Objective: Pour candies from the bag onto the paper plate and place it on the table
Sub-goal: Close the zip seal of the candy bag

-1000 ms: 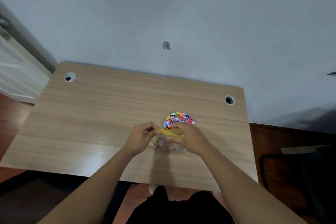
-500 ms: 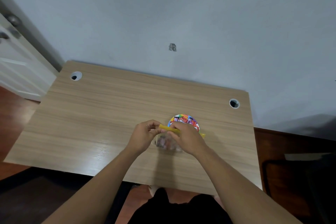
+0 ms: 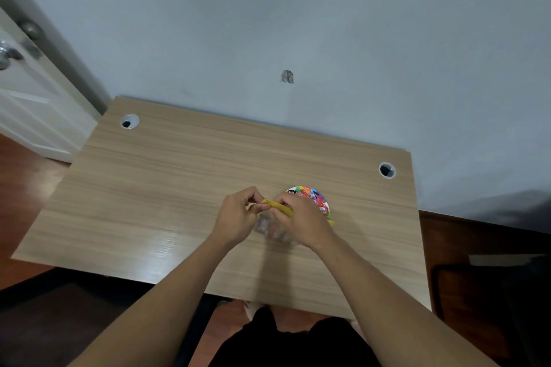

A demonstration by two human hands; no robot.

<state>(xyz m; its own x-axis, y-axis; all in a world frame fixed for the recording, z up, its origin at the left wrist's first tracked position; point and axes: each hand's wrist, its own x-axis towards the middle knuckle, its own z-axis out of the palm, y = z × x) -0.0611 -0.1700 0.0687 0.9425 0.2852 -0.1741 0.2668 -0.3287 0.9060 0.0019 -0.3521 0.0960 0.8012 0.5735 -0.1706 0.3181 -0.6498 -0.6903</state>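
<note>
A clear candy bag (image 3: 272, 226) with a yellow top strip hangs just above the wooden table (image 3: 167, 188), near its front middle. My left hand (image 3: 237, 216) pinches the strip's left end. My right hand (image 3: 304, 222) grips the strip from the right and covers much of the bag. Wrapped candies show blurred through the plastic. Right behind my right hand lies a small colourful paper plate (image 3: 313, 195); its near half is hidden by that hand.
Two round cable holes sit in the table's far corners, one on the left (image 3: 129, 121) and one on the right (image 3: 387, 170). A grey wall runs along the back edge. A white door (image 3: 26, 92) stands at far left, dark furniture at the right.
Both hands stay at the bag's yellow strip; the fingers have shifted a little along it. The camera has tilted slightly, so the scene sits a bit more to the right.
</note>
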